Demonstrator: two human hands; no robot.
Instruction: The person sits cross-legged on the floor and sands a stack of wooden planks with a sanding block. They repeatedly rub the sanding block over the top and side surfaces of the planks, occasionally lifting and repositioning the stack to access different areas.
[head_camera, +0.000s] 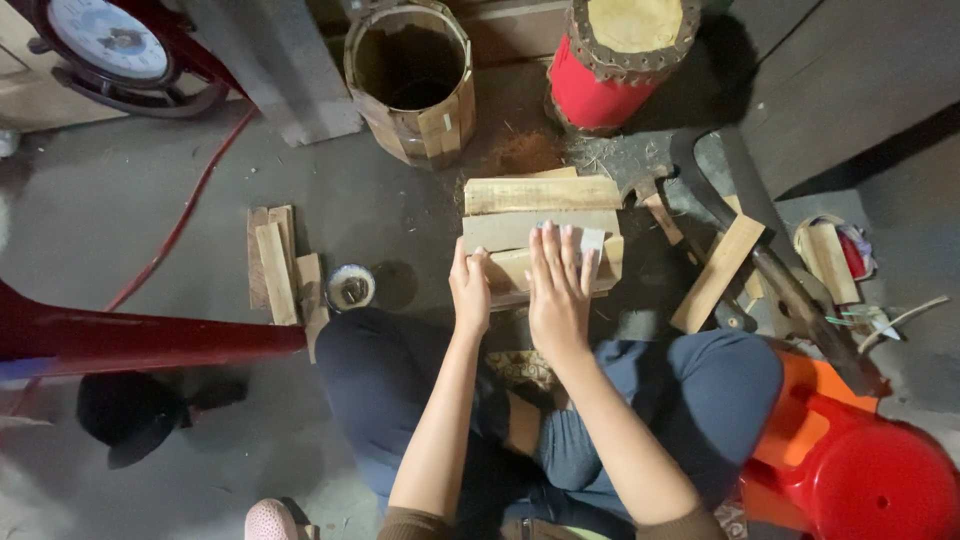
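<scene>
Planks (540, 235), stiff and probably light, lie stacked on the floor at twelve o'clock from the knees; left hand (470, 290) grips the stack's edge, right hand (558, 292) presses flat, fingers spread, over a pale pad

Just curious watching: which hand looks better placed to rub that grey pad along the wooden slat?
Probably the right hand: it lies flat on the grey sanding pad atop the wooden slat. The left hand only grips the slat's left end.
</scene>
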